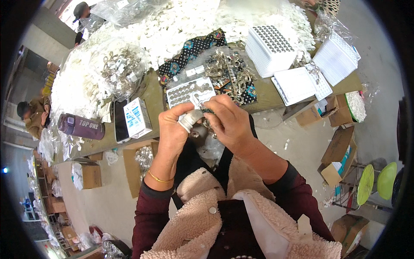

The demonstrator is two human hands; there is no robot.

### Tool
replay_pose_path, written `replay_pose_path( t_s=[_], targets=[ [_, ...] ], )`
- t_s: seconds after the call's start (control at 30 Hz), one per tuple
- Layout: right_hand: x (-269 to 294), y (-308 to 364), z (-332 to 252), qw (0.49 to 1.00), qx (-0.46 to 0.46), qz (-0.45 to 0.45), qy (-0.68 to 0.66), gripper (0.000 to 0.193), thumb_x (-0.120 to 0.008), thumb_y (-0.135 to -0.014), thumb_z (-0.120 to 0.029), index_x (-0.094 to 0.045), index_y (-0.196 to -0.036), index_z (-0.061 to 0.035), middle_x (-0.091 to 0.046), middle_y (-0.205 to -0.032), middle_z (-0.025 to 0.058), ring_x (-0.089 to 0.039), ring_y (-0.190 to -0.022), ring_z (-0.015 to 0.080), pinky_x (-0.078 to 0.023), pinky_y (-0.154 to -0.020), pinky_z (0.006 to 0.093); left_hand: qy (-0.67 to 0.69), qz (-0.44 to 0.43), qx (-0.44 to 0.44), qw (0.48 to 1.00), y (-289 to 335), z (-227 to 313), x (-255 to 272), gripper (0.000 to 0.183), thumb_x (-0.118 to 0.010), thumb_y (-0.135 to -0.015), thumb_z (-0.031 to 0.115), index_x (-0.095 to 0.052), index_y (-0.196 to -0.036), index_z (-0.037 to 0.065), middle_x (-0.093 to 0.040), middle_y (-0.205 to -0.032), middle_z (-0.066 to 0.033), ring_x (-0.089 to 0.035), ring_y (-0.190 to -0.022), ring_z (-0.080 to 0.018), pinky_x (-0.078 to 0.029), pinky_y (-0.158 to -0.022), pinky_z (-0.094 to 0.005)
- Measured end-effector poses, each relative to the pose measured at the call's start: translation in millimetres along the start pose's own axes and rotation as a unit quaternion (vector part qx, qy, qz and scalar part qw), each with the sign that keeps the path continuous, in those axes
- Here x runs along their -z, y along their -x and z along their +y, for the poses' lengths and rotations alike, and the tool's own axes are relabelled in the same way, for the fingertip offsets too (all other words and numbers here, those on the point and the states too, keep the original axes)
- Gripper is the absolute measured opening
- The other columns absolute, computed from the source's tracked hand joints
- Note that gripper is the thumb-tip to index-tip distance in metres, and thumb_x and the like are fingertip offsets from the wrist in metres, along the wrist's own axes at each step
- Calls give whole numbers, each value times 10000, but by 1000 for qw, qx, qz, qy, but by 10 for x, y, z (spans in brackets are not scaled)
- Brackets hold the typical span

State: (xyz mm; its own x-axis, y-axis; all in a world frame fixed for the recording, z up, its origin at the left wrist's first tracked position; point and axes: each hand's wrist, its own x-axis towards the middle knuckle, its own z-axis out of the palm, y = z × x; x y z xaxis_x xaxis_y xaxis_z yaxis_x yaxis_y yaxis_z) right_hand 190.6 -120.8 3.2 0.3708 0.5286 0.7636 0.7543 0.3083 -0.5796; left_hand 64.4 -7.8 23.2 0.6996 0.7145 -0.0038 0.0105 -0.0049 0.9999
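Observation:
Above my lap, at the near edge of the table, my two hands meet with fingers pinched together. My left hand [173,124], with white wrapping on a finger, is closed on a small shiny metal chain piece [209,127]. My right hand [230,121] grips the same piece from the other side, and part of it dangles below the fingers. Its exact kind is mostly hidden by my fingers. Just beyond them lies a white tray [174,102] with rows of round metal pieces. A heap of metal chains and clasps [228,69] rests on dark patterned cloth [189,49].
White tags [181,26] are heaped across the table's far side. At right stand stacked white trays [269,54]. A purple bottle [82,126], a phone [121,118] and a small white box [139,118] are at left. Cardboard boxes [340,151] stand on the floor. Other people are at far left.

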Motion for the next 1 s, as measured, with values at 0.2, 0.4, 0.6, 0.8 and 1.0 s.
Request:
replay_pose_path(
  t_s=[0.2, 0.4, 0.6, 0.8, 1.0],
  targets=[
    [34, 92, 45, 992, 81, 6, 98, 316, -659, -818, 9, -566, -1119, -7, -580, -1045, 141, -638, -856, 322, -536, -688, 368, 67, 37, -3, 997, 106, -140, -261, 160, -722, -891, 71, -719, -1025, -16, -690, -763, -31, -596, -630, -58, -438, -526, -196],
    [376, 22, 194, 990, -134, 11, 30, 205, -689, -851, 19, -671, -1054, -2, -671, -971, 97, -671, -821, 163, -522, -669, 256, 126, 17, 34, 991, 57, -151, -312, 224, -699, -927, 160, -686, -1076, -6, -652, -734, -19, -502, -529, -39, -356, -461, -176],
    [735, -75, 626, 976, -163, 61, 129, 167, -704, -825, -37, -693, -992, -45, -669, -892, 103, -668, -776, 252, -509, -687, 350, 239, -34, 30, 970, 67, -145, -188, 248, -635, -968, 135, -648, -1156, -26, -606, -755, -18, -411, -507, -39, -333, -476, -206],
    [744, -62, 938, 936, -39, -43, 347, 229, -742, -757, -56, -709, -980, -98, -679, -893, 72, -619, -849, 259, -441, -759, 374, 202, -53, -1, 978, 120, -120, -211, 241, -636, -954, 82, -663, -1180, -1, -593, -761, 12, -425, -536, -21, -339, -488, -194],
    [641, -207, 529, 978, 49, 48, 198, 183, -747, -759, -63, -683, -928, -91, -655, -868, 74, -609, -807, 292, -467, -737, 386, 129, -22, -18, 991, 142, -103, -252, 220, -640, -942, 66, -685, -1149, 9, -580, -771, 47, -456, -594, -12, -359, -521, -186]
  ],
)
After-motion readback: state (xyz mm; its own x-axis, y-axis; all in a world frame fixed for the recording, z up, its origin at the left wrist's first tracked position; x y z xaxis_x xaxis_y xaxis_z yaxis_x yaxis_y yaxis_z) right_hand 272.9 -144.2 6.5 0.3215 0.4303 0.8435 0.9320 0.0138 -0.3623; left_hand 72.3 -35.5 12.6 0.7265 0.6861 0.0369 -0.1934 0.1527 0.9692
